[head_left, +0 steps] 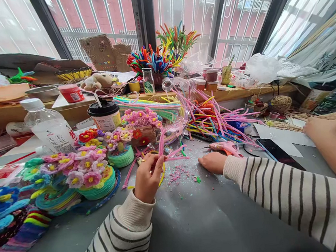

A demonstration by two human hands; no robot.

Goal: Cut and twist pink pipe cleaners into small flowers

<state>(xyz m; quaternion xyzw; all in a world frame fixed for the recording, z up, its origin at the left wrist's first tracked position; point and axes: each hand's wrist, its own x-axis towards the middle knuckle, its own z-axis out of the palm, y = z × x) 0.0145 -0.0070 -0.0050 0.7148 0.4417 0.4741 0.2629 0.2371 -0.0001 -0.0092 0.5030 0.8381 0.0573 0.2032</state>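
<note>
My left hand (150, 174) is closed around several pink pipe cleaners (161, 143), some standing up from the fingers and others reaching right. My right hand (213, 163) rests low over the grey table (199, 228), its fingers pressed together; whatever lies under the fingertips is hidden. Just behind it lies a pink-and-orange-handled tool (227, 148) with a metal tip. Between my hands are scattered small pink bits (178, 174), glitter and a green scrap (198, 179). Finished pipe-cleaner flowers (85, 166) stand left of my left hand.
Loose pipe cleaners (216, 116) pile up behind the hands. A lidded cup (106, 119) and a plastic bottle (50, 128) stand at the left. A phone (278, 154) lies beside white paper (275, 139) on the right. Another person's arm (330, 138) reaches in from the right.
</note>
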